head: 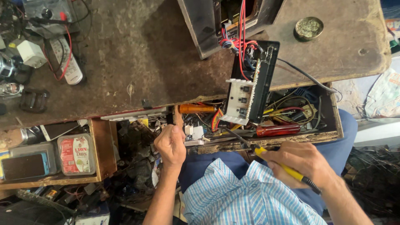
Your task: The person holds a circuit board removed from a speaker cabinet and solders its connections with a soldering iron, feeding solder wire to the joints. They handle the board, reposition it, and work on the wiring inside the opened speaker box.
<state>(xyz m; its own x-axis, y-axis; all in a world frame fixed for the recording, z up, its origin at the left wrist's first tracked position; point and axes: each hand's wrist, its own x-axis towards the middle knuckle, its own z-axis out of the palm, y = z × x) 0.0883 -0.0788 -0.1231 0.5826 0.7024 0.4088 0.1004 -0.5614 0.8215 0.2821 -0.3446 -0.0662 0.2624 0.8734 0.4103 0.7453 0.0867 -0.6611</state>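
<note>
The right hand (pixel 302 160) grips a yellow-handled soldering iron (pixel 283 167), fingers clenched round it, its tip lying at the front edge of the desk (pixel 137 62) beside an open drawer (pixel 333 121). A black circuit panel (pixel 254 87) overhangs that edge. The left hand (pixel 170 143) is curled at the drawer's left corner; what it grasps I cannot tell. Left, on a shelf (pixel 106 150), stands a clear plastic tub with a red-and-white label (pixel 76 154).
</note>
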